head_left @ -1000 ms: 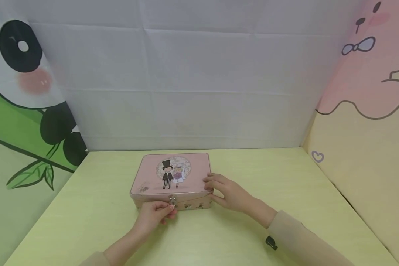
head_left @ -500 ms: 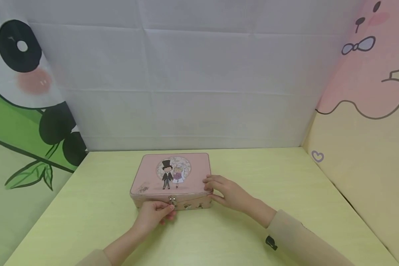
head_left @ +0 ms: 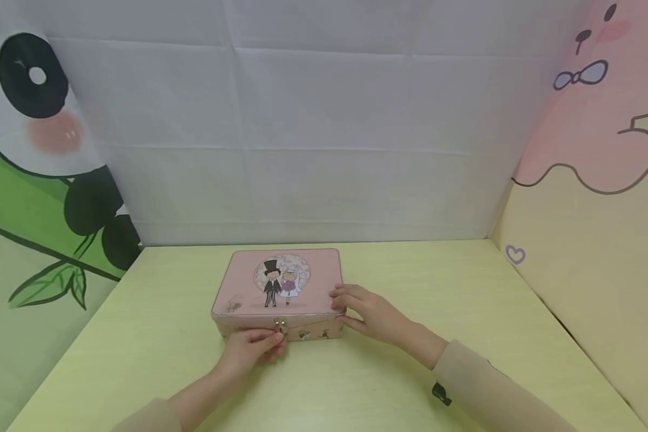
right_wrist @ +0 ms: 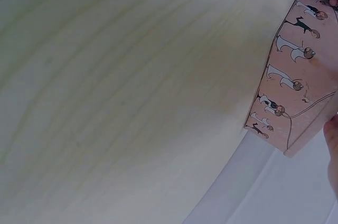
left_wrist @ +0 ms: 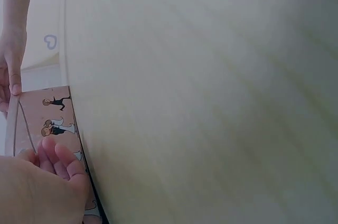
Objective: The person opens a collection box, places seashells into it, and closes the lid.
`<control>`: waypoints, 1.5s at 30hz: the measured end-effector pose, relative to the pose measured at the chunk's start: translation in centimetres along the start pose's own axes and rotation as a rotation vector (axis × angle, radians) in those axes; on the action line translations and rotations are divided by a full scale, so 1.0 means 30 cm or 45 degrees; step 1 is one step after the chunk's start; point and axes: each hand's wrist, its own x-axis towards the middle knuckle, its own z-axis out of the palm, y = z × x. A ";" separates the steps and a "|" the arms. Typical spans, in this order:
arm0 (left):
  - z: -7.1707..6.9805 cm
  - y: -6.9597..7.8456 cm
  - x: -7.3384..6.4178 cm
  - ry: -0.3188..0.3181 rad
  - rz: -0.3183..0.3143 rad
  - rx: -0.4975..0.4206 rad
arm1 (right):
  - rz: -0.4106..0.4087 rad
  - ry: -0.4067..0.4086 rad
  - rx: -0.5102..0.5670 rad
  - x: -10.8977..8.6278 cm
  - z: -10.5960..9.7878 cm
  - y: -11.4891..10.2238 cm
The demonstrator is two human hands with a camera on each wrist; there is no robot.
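A pink tin box stands closed on the table, with a bride and groom printed on its lid. At the front, the thumb and curled fingers of my left hand pinch at the metal clasp, partly covering it. My right hand holds the box by its front right corner, fingers on the lid and thumb lower at the side. Small cartoon figures line the box's side in the right wrist view. In the left wrist view, the left fingers hide part of the decorated front.
Under the box is a pale yellow table. A white cloth wall rises behind it, and painted cartoon panels flank both sides. A small black clip-like piece shows beside the right sleeve.
The left hand has shifted very slightly at the clasp, and its sleeve sits a little further left. Both the right hand and the box keep their places.
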 end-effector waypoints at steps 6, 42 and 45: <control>0.009 -0.002 0.018 0.037 -0.024 -0.082 | -0.059 0.031 0.004 0.001 0.004 0.018; 0.007 0.002 0.045 -0.026 -0.225 -0.360 | -0.023 0.003 0.020 0.006 0.009 0.027; 0.004 0.003 0.044 -0.030 -0.225 -0.373 | 0.002 -0.013 0.034 0.008 0.005 0.023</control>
